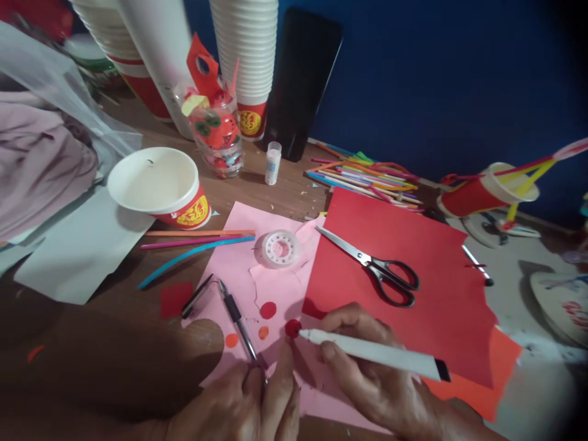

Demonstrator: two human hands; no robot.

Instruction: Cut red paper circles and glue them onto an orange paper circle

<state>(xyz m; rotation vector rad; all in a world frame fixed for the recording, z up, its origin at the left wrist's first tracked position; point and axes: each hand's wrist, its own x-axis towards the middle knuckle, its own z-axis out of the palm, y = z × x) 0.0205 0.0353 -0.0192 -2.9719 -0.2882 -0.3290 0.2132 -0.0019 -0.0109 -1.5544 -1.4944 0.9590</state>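
White and slim, the black-ended marker [374, 353] is pinched between the thumb and fingers of my right hand [386, 386], tip at the small dark-red paper disc [292, 329] on a pale pink paper sheet [229, 260]. My left hand [239, 404] has one fingertip just beside the disc; whether it grips anything, I cannot tell.

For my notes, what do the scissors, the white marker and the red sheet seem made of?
Scissors: blades look metal, being grey and shiny; black handles, probably plastic.
White marker: probably smooth plastic, judging by its even barrel and black end.
Red sheet: matte paper or thin card; it lies flat, without shine.
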